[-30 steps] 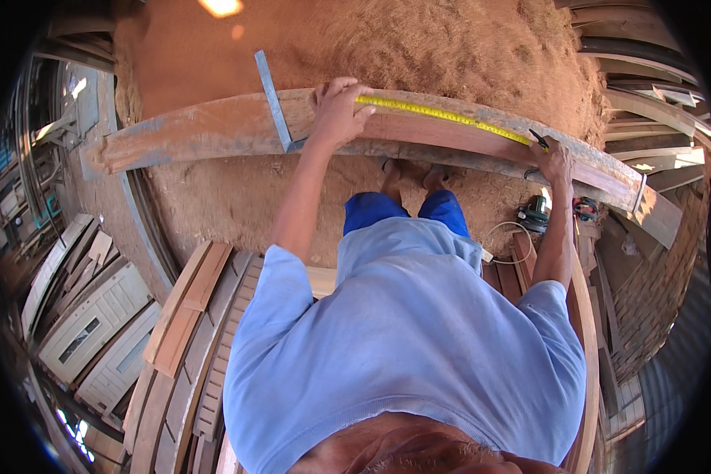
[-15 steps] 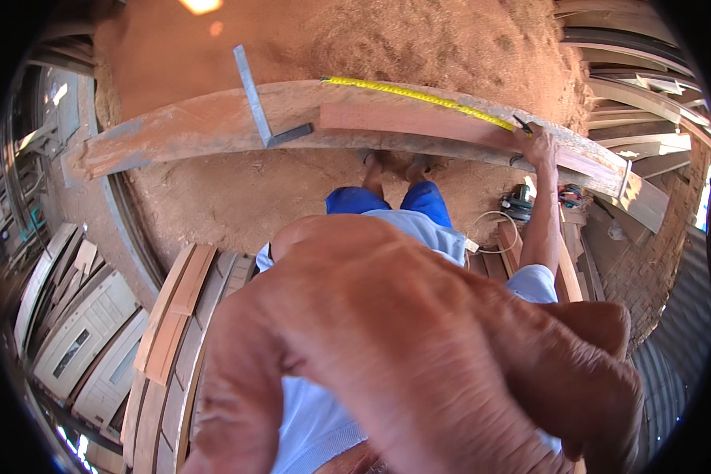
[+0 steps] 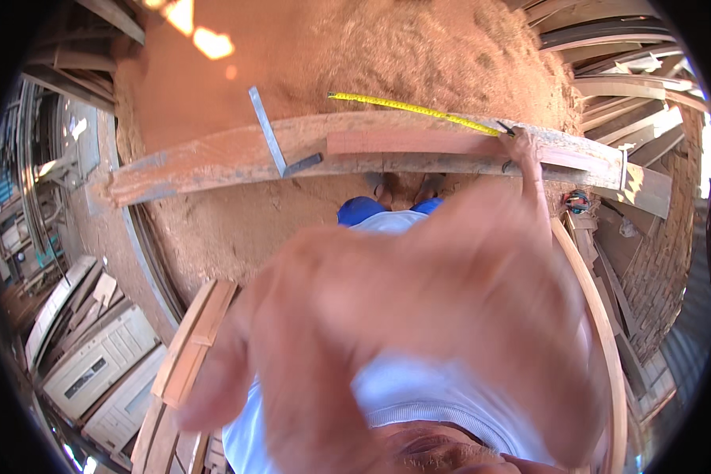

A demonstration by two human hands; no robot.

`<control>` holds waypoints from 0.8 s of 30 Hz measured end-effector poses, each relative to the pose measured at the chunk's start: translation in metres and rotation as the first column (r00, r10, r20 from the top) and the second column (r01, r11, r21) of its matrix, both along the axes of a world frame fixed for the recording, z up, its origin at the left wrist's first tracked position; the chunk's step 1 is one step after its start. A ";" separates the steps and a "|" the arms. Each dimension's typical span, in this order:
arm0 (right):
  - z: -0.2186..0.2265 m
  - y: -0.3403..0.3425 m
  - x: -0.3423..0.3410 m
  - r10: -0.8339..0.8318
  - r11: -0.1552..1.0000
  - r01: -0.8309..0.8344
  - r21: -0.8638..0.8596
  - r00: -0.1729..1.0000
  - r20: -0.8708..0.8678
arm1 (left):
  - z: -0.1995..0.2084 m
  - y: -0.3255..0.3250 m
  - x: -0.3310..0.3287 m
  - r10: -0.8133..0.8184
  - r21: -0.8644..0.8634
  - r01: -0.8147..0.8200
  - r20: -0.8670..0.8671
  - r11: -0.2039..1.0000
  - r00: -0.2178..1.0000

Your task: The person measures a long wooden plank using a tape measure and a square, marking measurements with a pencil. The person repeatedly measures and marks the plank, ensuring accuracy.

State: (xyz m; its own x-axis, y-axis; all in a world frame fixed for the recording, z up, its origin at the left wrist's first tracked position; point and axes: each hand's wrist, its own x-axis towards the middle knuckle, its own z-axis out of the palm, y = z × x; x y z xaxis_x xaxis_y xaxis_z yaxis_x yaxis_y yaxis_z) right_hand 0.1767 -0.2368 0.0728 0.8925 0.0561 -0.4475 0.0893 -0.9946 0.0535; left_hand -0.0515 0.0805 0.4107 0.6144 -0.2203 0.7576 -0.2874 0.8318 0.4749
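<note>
My left hand point(image 3: 419, 292) looms close in the middle of the view, blurred, with its fingers spread and nothing seen in them. Farther off, my right hand point(image 3: 523, 147) is closed at the right part of a long, weathered plank point(image 3: 205, 162). From it a yellow tape measure blade point(image 3: 411, 109) stretches left along the plank's far side; the case is hidden in the hand. A thin dark stick, perhaps a pencil point(image 3: 505, 127), pokes out by the fingers. Under the blade lies a shorter reddish board point(image 3: 411, 142). A try square point(image 3: 283, 166) rests left of that board.
Sawdust point(image 3: 355, 47) covers the ground beyond the plank. Timber point(image 3: 628, 83) is piled at far right, and stacked boards point(image 3: 189, 355) stand at near left beside pale panels point(image 3: 103, 371). A power tool point(image 3: 577, 201) sits right of my right arm.
My left hand has shifted upward and turned, its fingers now more spread. The view has tilted, so the plank sits lower. My right hand stays at the plank with the tape measure.
</note>
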 end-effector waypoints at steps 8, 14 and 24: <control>-0.052 -0.042 0.004 -0.136 0.985 0.133 0.109 0.990 0.022 | 0.031 -0.004 0.004 0.021 0.059 -0.029 0.133 0.998 0.991; 0.010 0.001 -0.014 -0.060 0.995 0.053 0.086 0.994 0.086 | 0.024 0.012 0.004 0.181 0.043 -0.189 0.137 0.981 0.974; -0.009 -0.023 -0.009 -0.041 0.997 0.037 0.069 0.998 0.053 | -0.088 0.116 0.036 0.891 0.527 -0.745 -0.050 0.408 0.452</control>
State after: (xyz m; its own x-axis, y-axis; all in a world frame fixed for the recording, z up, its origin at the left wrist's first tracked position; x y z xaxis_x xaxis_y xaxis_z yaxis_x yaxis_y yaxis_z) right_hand 0.1673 -0.2596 0.0638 0.9173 0.0493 -0.3950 0.0491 -0.9987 -0.0106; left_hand -0.0160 0.1962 0.3230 0.8132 0.3053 0.4955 -0.5171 -0.0119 0.8559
